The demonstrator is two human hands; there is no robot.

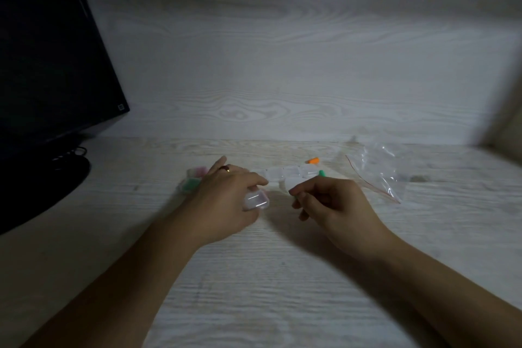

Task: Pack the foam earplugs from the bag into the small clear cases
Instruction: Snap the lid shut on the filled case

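My left hand [226,200] grips a clear case [256,199], frame centre. Right hand [324,203] pinches a green earplug [294,197] beside it. Steady case, squeeze plug, push in w/ fingertips. Bag [378,169] centre-right.

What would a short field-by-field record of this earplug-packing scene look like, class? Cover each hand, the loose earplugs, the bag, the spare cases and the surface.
left hand: holds a small clear case
right hand: fingers curled, pinching a green earplug
loose earplugs: orange earplug and another green one on the desk
bag: clear zip bag lying to the right
spare cases: cluster of clear cases beyond the hands
packed cases: behind left hand, pink and green inside
surface: pale wood-grain desk
other: dark monitor at left
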